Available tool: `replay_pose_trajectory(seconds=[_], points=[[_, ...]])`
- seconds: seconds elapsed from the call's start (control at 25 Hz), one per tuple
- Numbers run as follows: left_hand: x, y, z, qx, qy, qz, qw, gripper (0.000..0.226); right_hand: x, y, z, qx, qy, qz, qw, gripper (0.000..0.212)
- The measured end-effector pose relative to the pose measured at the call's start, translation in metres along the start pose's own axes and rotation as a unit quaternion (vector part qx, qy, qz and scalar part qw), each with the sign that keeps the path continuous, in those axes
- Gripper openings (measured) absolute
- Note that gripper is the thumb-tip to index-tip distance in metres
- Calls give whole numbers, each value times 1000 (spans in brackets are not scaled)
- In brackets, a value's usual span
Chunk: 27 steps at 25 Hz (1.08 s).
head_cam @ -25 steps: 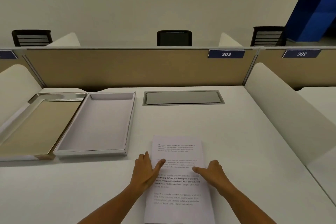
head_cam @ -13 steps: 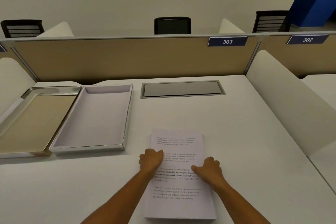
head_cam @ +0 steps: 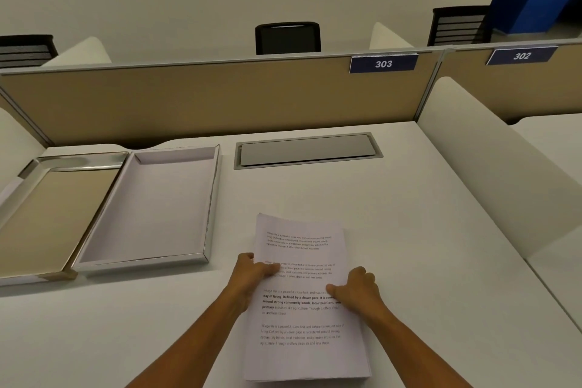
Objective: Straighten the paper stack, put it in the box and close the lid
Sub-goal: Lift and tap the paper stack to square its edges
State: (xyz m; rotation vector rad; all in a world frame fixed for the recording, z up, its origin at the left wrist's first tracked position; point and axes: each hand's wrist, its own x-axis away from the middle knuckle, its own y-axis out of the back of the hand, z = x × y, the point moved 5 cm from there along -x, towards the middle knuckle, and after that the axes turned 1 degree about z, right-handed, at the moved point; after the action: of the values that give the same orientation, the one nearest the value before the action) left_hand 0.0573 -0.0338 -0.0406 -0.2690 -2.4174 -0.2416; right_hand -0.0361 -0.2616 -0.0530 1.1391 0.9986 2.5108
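Note:
A thick stack of printed white paper [head_cam: 302, 249] lies lengthwise on the white desk in front of me. My left hand [head_cam: 252, 277] grips its left edge, thumb on the top sheet. My right hand [head_cam: 359, 290] grips the right edge the same way. The far end of the stack looks slightly lifted and its top edge is a little uneven. To the left the open box [head_cam: 157, 208] lies flat, silver-rimmed with a pale inside. Its lid [head_cam: 53, 217] lies beside it further left, mirror-like inside.
A metal cable flap [head_cam: 307, 151] is set into the desk behind the stack. A tan partition [head_cam: 204, 98] with label 303 closes the far side. White curved dividers [head_cam: 491, 154] stand at right and left. Black chairs stand behind the partition.
Both hands went from lying flat on the top sheet to curling around the stack's side edges. The stack's far end has risen a little off the desk.

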Motion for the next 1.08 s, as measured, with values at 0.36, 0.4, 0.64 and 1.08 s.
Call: replay_pose_trajectory(seconds=[0.36, 0.4, 0.64, 1.08], points=[[21, -8, -5, -58, -154, 8, 986, 41, -6, 7, -9, -116, 33, 51, 991, 84], [27, -9, -8, -62, -177, 2, 982, 41, -3, 14, -8, -165, 50, 64, 983, 81], [72, -6, -27, 13, -258, 53, 965, 43, 25, 29, -12, -405, 143, 138, 893, 77], [114, -2, -57, 32, -411, -3, 911, 48, 89, 44, 34, -418, 314, -83, 848, 29]])
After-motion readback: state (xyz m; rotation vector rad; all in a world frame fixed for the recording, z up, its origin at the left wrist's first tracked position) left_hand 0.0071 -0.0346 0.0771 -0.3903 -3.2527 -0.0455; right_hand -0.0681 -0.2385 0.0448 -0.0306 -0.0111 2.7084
